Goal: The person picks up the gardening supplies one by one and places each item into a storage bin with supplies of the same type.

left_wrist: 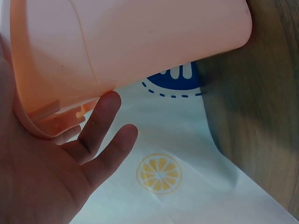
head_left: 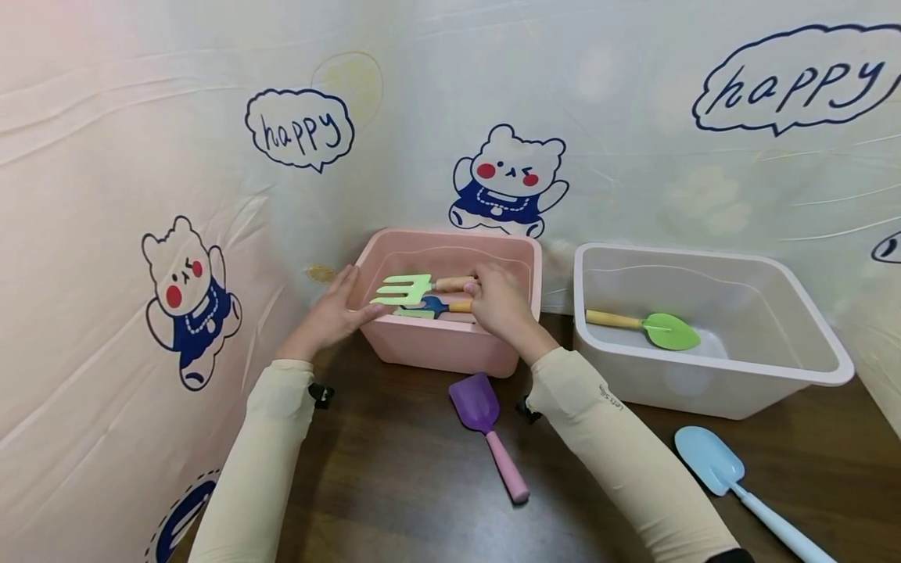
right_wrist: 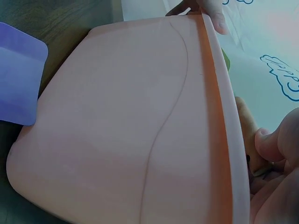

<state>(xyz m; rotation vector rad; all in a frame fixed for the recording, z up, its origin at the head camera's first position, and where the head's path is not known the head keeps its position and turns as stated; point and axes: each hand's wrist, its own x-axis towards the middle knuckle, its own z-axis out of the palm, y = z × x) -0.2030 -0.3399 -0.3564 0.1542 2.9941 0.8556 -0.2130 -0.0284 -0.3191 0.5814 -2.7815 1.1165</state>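
Observation:
A light-green hand fork (head_left: 407,289) with a wooden handle lies at a slant above other tools in the pink bin (head_left: 443,346). My right hand (head_left: 501,297) reaches over the bin's right part and pinches the end of that handle. The right wrist view shows the thumb against the wood (right_wrist: 246,121). At the bin's left front corner my left hand (head_left: 332,311) holds the rim, thumb across the front edge and fingers along the side. Under the fork are a dark-blue tool (head_left: 435,305) with a yellowish handle and another pale-green tool (head_left: 414,313), partly hidden.
Right of the pink bin stands a larger grey bin (head_left: 676,379) with a green trowel (head_left: 670,332) inside. A purple shovel (head_left: 477,403) with a pink handle lies before the pink bin. A light-blue shovel (head_left: 711,457) lies at the front right. Printed cloth (head_left: 408,180) hangs behind.

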